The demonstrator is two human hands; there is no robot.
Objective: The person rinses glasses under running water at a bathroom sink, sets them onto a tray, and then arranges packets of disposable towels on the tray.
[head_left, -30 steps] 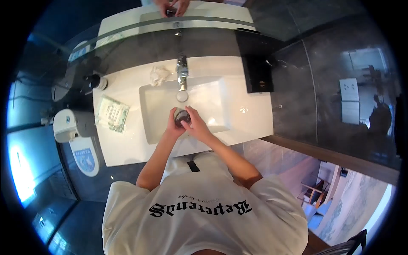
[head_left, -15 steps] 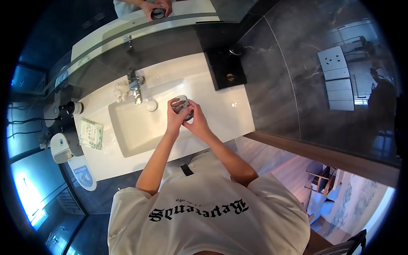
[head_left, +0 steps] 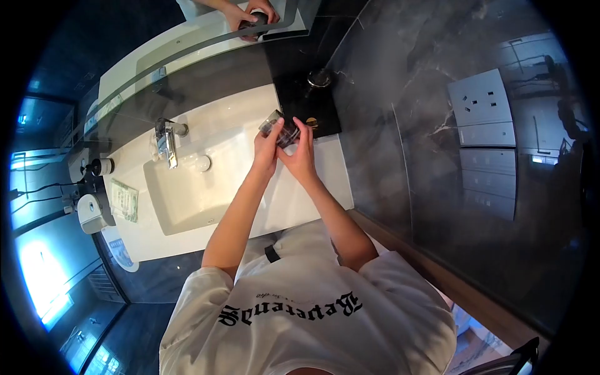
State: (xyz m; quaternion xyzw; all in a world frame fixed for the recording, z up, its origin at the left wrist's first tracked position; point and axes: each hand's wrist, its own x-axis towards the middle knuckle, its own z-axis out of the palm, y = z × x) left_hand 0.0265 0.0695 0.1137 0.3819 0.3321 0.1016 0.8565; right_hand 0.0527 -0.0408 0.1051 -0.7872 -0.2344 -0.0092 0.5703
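Newly shifted: one glass [head_left: 288,134], tilted, my left grip [head_left: 266,149] and right grip [head_left: 301,159] closed about its sides; it had left the sink [head_left: 178,209] for the black tray [head_left: 295,95] on the bench [head_left: 331,165], so the work lay tray-side.

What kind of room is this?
It looks like a bathroom. There's a white sink with a shiny faucet above it, and off to the left, what seems to be a toilet with a printed lid.

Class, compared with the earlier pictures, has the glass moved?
Yes: judged against the faucet, the glass has moved rightward, toward the black tray.
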